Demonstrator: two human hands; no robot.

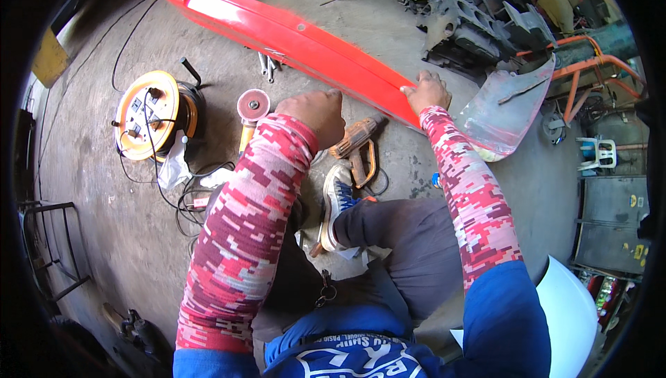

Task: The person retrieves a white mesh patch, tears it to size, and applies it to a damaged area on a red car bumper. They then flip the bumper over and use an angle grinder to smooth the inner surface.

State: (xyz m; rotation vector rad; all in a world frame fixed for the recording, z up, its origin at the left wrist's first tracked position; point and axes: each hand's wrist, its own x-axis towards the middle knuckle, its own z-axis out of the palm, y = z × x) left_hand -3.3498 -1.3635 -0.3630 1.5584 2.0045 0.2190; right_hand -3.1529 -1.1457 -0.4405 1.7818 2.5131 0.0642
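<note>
A long, curved, glossy red panel with a plastic look [243, 19] is slanting across the view beyond the person's knees, its far end reaching toward the upper left. The right hand [430, 93] is gripping its near right end, the thumb pressing on the red face and the fingers bending over the edge. The left hand [316, 116] is curling like a loose fist close to the lower edge; whether it is holding the panel, I cannot tell. An orange pistol-shaped power tool [355, 139] is lying just below that edge, and an angle grinder with a round reddish disc [254, 105] is resting near the left hand. If the right grip were slipping on the smooth surface, that end could be dropping against the orange tool and scratching. With both hands staying near one end, the long far part could be swinging and knocking the loose silver wrenches [266, 67]
</note>
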